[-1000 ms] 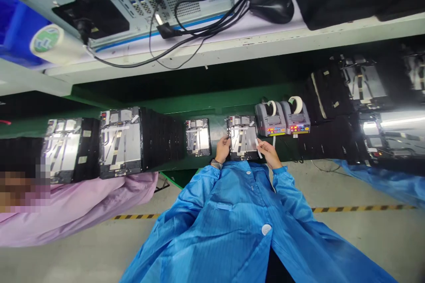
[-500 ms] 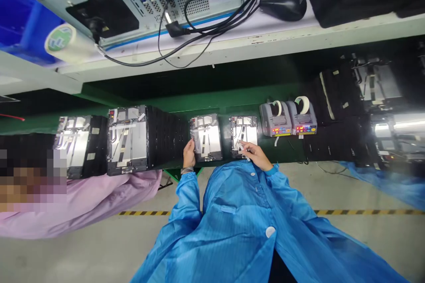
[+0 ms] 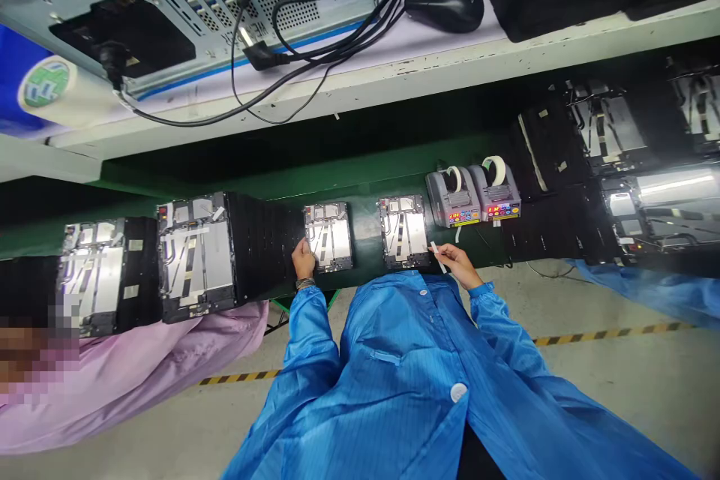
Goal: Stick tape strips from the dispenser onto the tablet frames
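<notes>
My left hand (image 3: 304, 260) has its fingers on the lower left corner of an opened tablet (image 3: 329, 236), which shows silver panels, dark strips and a circuit board along its top end. A second opened tablet (image 3: 402, 232) lies to the right, between my hands and untouched by either. My right hand (image 3: 458, 265) pinches a narrow white tape strip (image 3: 438, 257) just right of that tablet's lower corner. Two grey tape dispensers (image 3: 474, 193) stand beyond my right hand.
The tablets lie on a dark green conveyor belt (image 3: 360, 210), with black ridged trays (image 3: 264, 244) and larger opened devices (image 3: 196, 259) to the left. A computer case (image 3: 196, 7), mouse (image 3: 444, 1) and cables sit on the white shelf beyond. A co-worker's pink sleeve (image 3: 129, 382) shows lower left.
My right hand has moved right, off the second tablet, with the tape strip in it. My left hand stays on the first tablet's corner, and the view has shifted slightly.
</notes>
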The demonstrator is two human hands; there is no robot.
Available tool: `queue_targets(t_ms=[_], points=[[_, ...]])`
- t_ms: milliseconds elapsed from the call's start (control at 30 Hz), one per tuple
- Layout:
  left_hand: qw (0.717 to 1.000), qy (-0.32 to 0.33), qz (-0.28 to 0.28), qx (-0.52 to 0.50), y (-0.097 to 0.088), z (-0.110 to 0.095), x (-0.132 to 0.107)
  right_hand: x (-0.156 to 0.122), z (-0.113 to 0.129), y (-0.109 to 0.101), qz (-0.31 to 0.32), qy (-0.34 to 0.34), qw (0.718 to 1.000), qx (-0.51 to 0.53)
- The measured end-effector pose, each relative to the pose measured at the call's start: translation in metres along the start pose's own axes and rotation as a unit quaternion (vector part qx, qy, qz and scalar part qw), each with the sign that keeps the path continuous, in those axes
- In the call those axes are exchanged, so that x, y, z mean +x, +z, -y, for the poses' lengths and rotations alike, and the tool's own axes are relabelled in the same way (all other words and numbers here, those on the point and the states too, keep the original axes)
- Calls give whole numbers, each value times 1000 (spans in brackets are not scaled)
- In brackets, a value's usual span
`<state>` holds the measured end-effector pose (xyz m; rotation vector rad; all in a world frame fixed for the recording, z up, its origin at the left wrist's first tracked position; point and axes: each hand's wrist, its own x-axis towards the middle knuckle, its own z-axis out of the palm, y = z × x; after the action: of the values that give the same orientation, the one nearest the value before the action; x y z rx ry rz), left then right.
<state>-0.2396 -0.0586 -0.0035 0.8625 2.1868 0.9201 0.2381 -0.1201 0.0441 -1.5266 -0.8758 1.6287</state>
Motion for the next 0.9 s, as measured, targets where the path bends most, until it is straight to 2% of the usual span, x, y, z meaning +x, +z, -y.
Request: queue_targets(t_ms=[133,233,300,367,500,567,633,700,767,900], points=[[997,5,-52,50,11,-12,-18,0,-2,4,7,-10,1000,-11],[988,50,-113,95,18,-20,-34,6,4,6,40,-17,999,-28],[981,91,-129,112,29,-28,-46,20,14,8,76,-12,996,-47],[984,131,-77,94,48,-41,-58,44,28,14,121,4,989,-79],[972,190,136,-6,112,-67,-78,110,57,37,198,47,964,-173],[968,162,184,-46,144,-73,-80,139,70,54,234,70,945,-219],[971,106,197,-80,166,-72,-77,159,81,69,256,52,936,-237],[971,55,204,-114,178,-68,-73,170,90,81,252,8,940,-231],[966,24,216,-141,182,-62,-69,175,97,89,233,-22,947,-222],[956,-4,243,-165,184,-59,-68,180,108,96,224,-24,947,-229]])
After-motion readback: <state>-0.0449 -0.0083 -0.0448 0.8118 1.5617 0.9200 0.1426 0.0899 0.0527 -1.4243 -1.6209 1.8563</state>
